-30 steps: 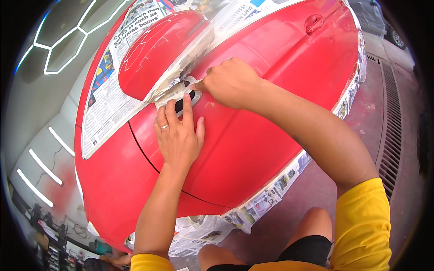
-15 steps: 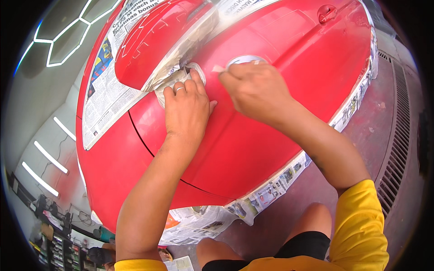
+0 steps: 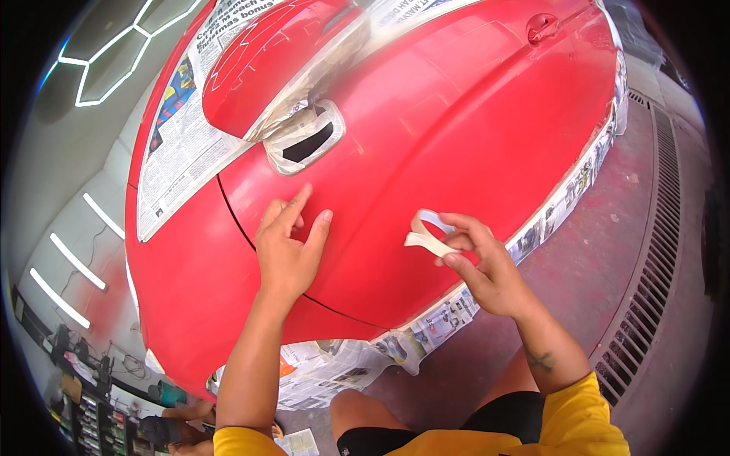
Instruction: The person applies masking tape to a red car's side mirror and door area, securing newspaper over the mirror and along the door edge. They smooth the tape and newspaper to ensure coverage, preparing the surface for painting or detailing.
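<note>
My right hand (image 3: pixel 493 275) pinches a roll of pale masking tape (image 3: pixel 432 243) between thumb and fingers, with a loose end sticking out to the left. The roll is held above the lower part of a red car door (image 3: pixel 449 152). My left hand (image 3: pixel 286 258) is open, fingers apart and pointing away, over the door's left edge. Beyond it, strips of pale tape (image 3: pixel 332 125) frame a dark opening (image 3: pixel 307 144) beside the red side mirror (image 3: pixel 277 68). Newspaper and tape wrap the mirror's underside.
Newspaper (image 3: pixel 182 171) covers the window area at left, and more newspaper (image 3: pixel 342 372) hangs along the car's lower edge. A red door handle (image 3: pixel 542 28) is at upper right. A floor grate (image 3: pixel 646 281) runs at right. Another person (image 3: pixel 179 433) is low at the left, near shelves (image 3: pixel 95 422).
Both hands have drawn back toward me from the taped area by the mirror. My left hand has let go of it, uncovering the dark opening. The tape roll moved nearer with my right hand.
</note>
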The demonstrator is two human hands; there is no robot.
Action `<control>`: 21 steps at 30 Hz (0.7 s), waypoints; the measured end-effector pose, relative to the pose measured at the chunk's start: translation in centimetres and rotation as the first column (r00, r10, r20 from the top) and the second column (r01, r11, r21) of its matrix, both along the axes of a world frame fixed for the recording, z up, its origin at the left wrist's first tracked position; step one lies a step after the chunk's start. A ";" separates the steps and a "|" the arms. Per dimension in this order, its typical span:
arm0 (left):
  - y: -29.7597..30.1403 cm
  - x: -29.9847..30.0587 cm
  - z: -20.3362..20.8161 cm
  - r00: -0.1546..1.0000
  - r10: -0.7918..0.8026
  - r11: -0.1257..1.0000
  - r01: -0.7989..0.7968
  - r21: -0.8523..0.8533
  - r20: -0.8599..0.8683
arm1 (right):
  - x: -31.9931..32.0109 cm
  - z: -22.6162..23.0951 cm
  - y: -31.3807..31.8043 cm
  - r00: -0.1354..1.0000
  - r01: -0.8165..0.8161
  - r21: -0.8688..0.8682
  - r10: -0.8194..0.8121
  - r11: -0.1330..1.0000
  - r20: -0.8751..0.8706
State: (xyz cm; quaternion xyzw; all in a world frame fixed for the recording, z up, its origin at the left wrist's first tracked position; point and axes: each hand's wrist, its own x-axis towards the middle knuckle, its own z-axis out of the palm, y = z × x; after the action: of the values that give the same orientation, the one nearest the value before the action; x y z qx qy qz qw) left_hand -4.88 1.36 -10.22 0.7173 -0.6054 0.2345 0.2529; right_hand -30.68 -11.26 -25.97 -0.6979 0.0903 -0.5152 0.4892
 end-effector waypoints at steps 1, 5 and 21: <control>0.4 -0.2 0.1 0.934 -0.134 0.990 0.138 -0.013 -0.331 | 0.7 2.0 -0.2 0.997 0.042 -0.134 -0.050 0.990 -0.059; 0.7 -1.4 1.0 0.505 -0.351 0.903 0.404 -0.143 -0.789 | 2.0 8.0 -0.2 0.962 0.111 -0.468 -0.214 0.877 -0.172; -3.5 3.0 5.6 0.775 -0.361 0.895 0.132 -0.425 -0.519 | 4.4 16.8 -7.9 0.775 0.367 -0.840 -0.631 0.400 0.038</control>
State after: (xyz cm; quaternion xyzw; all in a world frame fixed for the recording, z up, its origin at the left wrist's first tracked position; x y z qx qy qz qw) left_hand -1.84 -2.19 -4.63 0.6070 -0.5334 0.0746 0.5844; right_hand -26.26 -19.12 -9.14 -0.8456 0.1209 -0.5130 -0.0847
